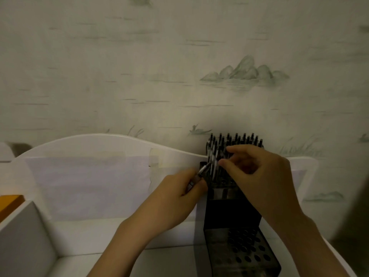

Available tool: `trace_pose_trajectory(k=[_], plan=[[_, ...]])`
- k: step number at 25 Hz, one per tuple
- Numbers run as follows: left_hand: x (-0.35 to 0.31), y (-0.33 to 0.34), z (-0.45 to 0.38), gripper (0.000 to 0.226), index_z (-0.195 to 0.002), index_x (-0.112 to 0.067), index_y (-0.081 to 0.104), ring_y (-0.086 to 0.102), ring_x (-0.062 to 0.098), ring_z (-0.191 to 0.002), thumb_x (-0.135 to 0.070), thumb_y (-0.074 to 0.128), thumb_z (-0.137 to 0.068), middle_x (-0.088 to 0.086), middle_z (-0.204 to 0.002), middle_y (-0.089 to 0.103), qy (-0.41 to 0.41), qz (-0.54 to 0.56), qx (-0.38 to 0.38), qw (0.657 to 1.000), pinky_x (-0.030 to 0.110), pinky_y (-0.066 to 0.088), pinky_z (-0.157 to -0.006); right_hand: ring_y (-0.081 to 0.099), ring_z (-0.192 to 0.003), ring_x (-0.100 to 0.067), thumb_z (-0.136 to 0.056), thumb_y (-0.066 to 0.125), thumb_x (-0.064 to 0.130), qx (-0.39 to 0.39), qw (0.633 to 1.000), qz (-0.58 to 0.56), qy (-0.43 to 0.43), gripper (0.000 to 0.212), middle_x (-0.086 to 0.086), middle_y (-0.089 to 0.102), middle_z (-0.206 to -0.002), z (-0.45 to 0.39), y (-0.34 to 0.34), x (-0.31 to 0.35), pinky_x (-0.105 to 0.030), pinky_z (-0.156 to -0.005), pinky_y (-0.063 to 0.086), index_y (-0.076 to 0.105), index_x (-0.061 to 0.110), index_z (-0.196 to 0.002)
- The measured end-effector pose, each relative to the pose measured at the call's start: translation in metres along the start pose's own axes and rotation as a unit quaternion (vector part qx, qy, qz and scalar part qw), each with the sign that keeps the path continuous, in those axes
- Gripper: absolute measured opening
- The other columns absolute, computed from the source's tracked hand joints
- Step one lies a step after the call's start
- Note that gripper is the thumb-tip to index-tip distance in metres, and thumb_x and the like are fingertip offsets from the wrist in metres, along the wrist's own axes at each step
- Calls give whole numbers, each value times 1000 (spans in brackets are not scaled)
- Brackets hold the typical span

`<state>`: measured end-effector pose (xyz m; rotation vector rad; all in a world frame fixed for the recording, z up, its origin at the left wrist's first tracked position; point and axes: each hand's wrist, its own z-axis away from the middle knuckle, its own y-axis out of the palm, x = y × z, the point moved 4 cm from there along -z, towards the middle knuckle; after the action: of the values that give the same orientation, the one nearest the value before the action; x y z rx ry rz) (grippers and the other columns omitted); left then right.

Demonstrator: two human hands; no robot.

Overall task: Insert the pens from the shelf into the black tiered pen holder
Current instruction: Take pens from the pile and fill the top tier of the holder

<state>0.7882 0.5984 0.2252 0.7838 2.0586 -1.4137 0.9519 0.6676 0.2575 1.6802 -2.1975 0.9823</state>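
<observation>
The black tiered pen holder [231, 212] stands on the white shelf, right of centre. Its top tier is packed with several upright pens [235, 139] with black caps. The lowest tier [249, 246] shows rows of open holes. My left hand [177, 194] grips a few silver-and-black pens [205, 168] that point up and to the right toward the holder's middle tier. My right hand [255, 174] hovers over the middle tier, thumb and forefinger pinching a pen [214, 160] near its upper end. The middle tier's holes are mostly hidden by my right hand.
A white shelf back panel [99, 148] with a wavy top edge runs behind, with pale paper [89, 182] taped to it. A white divider [26, 232] stands at the left, with an orange object [10, 202] behind it. Patterned wallpaper fills the background.
</observation>
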Motion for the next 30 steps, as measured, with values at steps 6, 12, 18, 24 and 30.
trace_pose_trajectory(k=[6, 12, 18, 24, 30], plan=[[-20, 11, 2, 30, -73, -41, 60, 55, 3, -61, -29, 48, -97, -5, -72, 64, 18, 39, 58, 997, 25, 47, -61, 68, -72, -21, -77, 76, 24, 159, 970, -173, 60, 20, 4, 73, -81, 24, 10, 4, -36, -67, 58, 75, 25, -97], [-14, 4, 0, 12, -89, -29, 60, 59, 5, -68, -36, 52, -94, -6, -76, 64, 28, -5, 9, 1000, 28, 51, -69, 74, -75, -20, -74, 70, 12, 10, 947, -303, 104, 17, -2, 76, -81, 0, -27, 6, -24, -70, 59, 72, 8, -90], [-9, -11, 7, 49, -135, -41, 40, 49, 1, -114, -53, 50, -89, -21, -123, 53, 60, -204, -98, 972, 22, 40, -96, 73, -70, -10, -81, 73, 16, -52, 989, -130, 46, 9, 7, 75, -75, -17, -46, 3, -26, -72, 59, 74, 20, -89], [-4, -6, 11, 52, -138, -41, 37, 47, 3, -118, -44, 55, -89, -19, -131, 50, 70, -214, -97, 969, 19, 38, -95, 71, -70, -7, -82, 73, 22, -43, 999, -14, 16, 14, 5, 73, -77, -20, -28, -2, -31, -74, 60, 75, 15, -94], [-1, -2, 15, 54, -139, -43, 33, 43, 0, -119, -45, 55, -89, -22, -131, 47, 59, -207, -90, 972, 15, 34, -92, 69, -66, -3, -82, 75, 21, 50, 997, 15, 60, 10, 7, 73, -74, -15, -3, -21, -26, -70, 60, 75, 18, -91]])
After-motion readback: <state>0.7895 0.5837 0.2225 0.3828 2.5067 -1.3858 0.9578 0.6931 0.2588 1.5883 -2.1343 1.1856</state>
